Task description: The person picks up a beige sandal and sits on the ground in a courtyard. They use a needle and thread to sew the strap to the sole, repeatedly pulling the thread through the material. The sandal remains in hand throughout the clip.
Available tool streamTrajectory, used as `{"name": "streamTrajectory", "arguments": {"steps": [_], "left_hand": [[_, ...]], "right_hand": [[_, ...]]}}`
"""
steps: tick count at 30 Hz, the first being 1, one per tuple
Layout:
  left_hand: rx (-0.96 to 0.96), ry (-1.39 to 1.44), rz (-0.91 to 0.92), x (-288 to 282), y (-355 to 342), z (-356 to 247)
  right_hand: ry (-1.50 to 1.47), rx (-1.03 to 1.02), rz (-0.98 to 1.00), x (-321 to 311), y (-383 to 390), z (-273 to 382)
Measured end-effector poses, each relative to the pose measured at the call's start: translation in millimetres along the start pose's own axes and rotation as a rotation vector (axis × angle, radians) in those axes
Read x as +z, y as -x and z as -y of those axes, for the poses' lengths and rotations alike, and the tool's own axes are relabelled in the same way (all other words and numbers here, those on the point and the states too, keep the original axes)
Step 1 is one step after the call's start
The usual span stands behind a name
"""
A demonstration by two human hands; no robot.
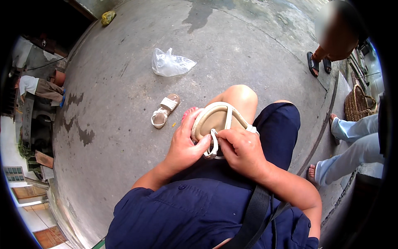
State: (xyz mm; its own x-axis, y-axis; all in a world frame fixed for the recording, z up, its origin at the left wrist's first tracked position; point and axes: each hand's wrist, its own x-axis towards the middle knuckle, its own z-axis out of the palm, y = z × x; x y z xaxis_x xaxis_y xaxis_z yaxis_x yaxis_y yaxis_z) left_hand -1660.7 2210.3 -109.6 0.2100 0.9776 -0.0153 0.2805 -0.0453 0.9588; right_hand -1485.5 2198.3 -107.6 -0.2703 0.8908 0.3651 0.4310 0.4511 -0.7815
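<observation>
The white sandal [210,123] is right in both hands, over the lap, so neither hand is nearer. The left hand [185,143] holds its left rim; the right hand [244,150] pinches near its thin strap [215,143]. The sandal seems to lie long from left to right, round end left; I can't tell toe from heel. Past the left hand, the other sandal [169,103] points its toe away and right. Farther lies a clear bag [171,66].

Stained, cracked concrete paving [120,91] spreads across an open-air yard [248,54], apparently residential: a dark doorway [58,18] stands at upper left, green foliage [24,148] shows beside a pale wall [10,149] at far left, and a wicker basket [355,108] sits at right.
</observation>
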Motion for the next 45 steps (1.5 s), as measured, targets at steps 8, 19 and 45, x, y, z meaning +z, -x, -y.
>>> {"name": "streamTrajectory", "arguments": {"steps": [8,19,45], "left_hand": [[-0.127,0.106,0.006,-1.8,-6.4,-10.1],[-0.085,-0.009,-0.047,1.4,-4.7,-4.0],[0.031,-0.145,-0.052,1.7,-3.0,-3.4]], "right_hand": [[0.03,0.0,0.014,1.4,0.1,0.6],[0.113,0.007,0.12,-7.6,1.3,1.4],[0.022,0.034,0.152,-7.1,1.3,0.7]]}}
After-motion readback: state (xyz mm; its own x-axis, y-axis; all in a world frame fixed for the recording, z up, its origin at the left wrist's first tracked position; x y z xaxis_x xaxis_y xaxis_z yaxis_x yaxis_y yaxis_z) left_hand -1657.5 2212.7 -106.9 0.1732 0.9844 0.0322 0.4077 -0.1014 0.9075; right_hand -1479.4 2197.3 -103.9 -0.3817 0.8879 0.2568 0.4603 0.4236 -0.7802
